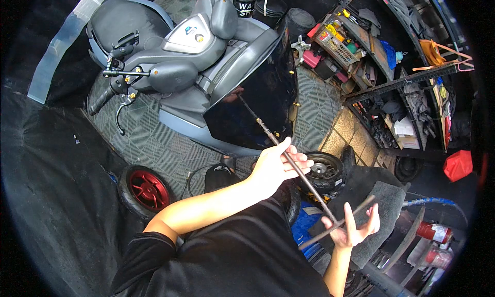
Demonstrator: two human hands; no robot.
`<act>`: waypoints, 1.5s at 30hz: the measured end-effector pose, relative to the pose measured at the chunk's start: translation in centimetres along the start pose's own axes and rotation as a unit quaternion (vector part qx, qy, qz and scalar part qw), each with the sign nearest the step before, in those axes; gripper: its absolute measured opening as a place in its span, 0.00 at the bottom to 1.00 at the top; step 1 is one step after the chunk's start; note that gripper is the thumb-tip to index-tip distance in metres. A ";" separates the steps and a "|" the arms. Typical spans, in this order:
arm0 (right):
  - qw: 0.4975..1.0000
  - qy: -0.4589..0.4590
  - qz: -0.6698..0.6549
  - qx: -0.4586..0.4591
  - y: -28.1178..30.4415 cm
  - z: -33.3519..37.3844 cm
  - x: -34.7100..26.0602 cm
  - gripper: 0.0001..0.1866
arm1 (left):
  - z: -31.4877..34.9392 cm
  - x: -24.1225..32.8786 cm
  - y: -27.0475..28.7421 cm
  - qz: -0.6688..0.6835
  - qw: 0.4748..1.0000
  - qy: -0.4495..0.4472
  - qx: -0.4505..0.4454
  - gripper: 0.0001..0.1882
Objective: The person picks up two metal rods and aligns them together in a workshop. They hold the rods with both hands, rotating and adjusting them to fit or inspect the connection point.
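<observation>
I have a long metal T-handle wrench across both hands. Its shaft passes between the thumb and loosely curled fingers of my left hand. My right hand is at the crossbar end, with two fingers raised on either side of the bar. The far tip meets a glossy dark front panel at a gold-coloured bolt; whether the socket sits fully over it, I cannot tell. Other gold bolts line the panel's edge. This panel is on the front of a grey scooter, which also shows in its reflection my hand and the shaft.
A red-rimmed wheel lies at left, another wheel beyond my hands. Shelves crowded with tools and parts stand at right. Black buckets are behind the scooter. A dark grey mat lies near my right hand.
</observation>
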State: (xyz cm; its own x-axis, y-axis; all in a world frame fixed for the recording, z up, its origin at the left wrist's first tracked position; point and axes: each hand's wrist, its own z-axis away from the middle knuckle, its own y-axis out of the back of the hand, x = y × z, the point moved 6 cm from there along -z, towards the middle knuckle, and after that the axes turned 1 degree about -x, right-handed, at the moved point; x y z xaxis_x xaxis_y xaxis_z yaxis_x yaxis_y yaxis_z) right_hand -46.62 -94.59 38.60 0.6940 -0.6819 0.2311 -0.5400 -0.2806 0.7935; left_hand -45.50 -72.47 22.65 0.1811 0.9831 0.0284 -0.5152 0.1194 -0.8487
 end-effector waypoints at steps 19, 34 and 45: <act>0.994 0.002 -0.076 0.074 -2.2 6.0 3.2 0.31 | 0.0 0.1 -0.1 -0.023 0.999 -0.023 -0.006 0.18; 0.610 -0.479 -0.603 -0.187 -4.8 1.3 -0.7 0.42 | 0.4 0.6 0.0 -0.069 0.996 -0.055 0.008 0.18; 0.780 -0.422 -0.372 -0.275 -1.5 0.8 5.1 0.36 | 1.2 0.8 -0.3 -0.150 0.982 -0.117 0.016 0.17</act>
State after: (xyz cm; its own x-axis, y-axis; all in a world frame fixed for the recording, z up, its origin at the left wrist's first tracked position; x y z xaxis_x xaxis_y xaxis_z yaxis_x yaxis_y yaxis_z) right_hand -42.67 -98.16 38.12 0.0315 -0.7346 -0.6778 0.3091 -0.6377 0.7055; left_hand -46.17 -71.60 23.56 0.1325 0.9079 0.3977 -0.4949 0.4083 -0.7670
